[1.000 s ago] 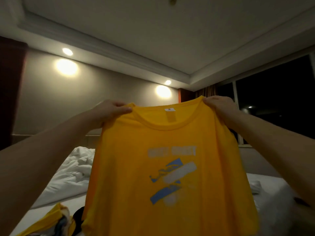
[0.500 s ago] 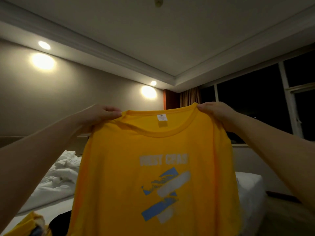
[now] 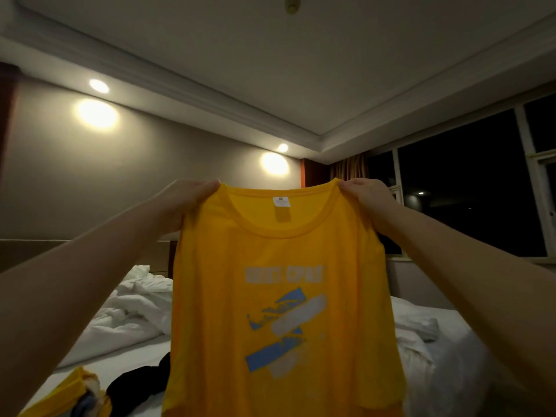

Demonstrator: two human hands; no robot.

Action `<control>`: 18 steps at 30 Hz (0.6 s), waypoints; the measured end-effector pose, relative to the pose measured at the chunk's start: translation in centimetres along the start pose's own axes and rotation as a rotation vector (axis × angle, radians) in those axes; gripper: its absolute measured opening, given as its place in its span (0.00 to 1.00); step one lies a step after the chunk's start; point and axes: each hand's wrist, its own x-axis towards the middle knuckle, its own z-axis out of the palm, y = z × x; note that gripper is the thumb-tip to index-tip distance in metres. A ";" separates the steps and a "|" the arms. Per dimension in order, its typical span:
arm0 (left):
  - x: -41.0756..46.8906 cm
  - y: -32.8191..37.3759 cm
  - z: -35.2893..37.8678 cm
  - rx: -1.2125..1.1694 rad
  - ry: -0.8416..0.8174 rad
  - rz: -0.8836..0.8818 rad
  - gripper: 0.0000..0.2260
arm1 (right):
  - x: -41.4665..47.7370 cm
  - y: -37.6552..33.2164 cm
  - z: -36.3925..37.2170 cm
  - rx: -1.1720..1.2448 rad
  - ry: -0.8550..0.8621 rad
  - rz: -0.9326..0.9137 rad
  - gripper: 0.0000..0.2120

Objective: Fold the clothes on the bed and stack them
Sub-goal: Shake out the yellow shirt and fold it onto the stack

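Note:
A yellow T-shirt (image 3: pixel 279 296) with a white and blue print hangs upright in front of me, above the bed (image 3: pixel 132 365). My left hand (image 3: pixel 183 200) pinches its left shoulder by the collar. My right hand (image 3: pixel 370 197) pinches the right shoulder. The collar with its white label faces me. The shirt's lower hem runs out of the frame. On the bed at lower left lie another yellow garment (image 3: pixel 69 395) and a black garment (image 3: pixel 138 383), both crumpled.
A rumpled white duvet (image 3: pixel 132 314) lies on the bed's left and far side, with more white bedding (image 3: pixel 418 329) to the right of the shirt. A dark window (image 3: pixel 463 182) fills the right wall. The headboard wall stands behind.
The view has swung back left and slightly down. Both hands keep their hold on the shirt's shoulders, and the shirt hangs a little narrower than before.

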 end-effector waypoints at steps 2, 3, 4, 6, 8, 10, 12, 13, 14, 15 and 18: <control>-0.9 -0.1 -1.6 0.057 -0.147 -0.026 0.19 | 0.2 0.1 0.1 0.006 -0.028 0.035 0.19; -1.1 -0.3 -2.5 0.123 -0.207 -0.044 0.24 | 0.3 0.2 0.3 0.009 -0.037 0.048 0.20; -1.3 -0.5 -3.0 0.176 -0.236 -0.069 0.26 | 0.4 0.3 0.5 0.018 -0.044 0.055 0.20; -1.8 -0.7 -3.3 0.199 -0.211 -0.081 0.15 | 0.3 0.4 1.5 0.075 -0.058 0.066 0.20; -2.2 -0.6 -3.3 0.208 -0.072 -0.073 0.08 | 0.2 0.4 3.0 0.160 -0.058 0.090 0.20; -2.6 -0.5 -3.5 0.269 0.059 -0.075 0.09 | 0.1 0.0 4.7 0.240 -0.034 0.154 0.20; -3.3 -0.5 -3.2 0.277 0.186 -0.087 0.09 | -0.1 -0.4 6.7 0.355 -0.039 0.237 0.16; -3.7 -0.7 -3.0 0.233 0.252 -0.100 0.08 | -0.5 -0.7 7.9 0.408 -0.055 0.271 0.12; -4.1 -0.8 -2.6 0.168 0.308 -0.117 0.09 | -0.8 -1.0 9.2 0.451 -0.072 0.302 0.10; -4.5 -1.1 -2.1 0.103 0.357 -0.133 0.09 | -1.5 -1.3 10.5 0.497 -0.093 0.324 0.09; -5.8 -2.3 -0.9 0.006 0.447 -0.159 0.11 | -4.3 -1.9 14.8 0.651 -0.173 0.396 0.18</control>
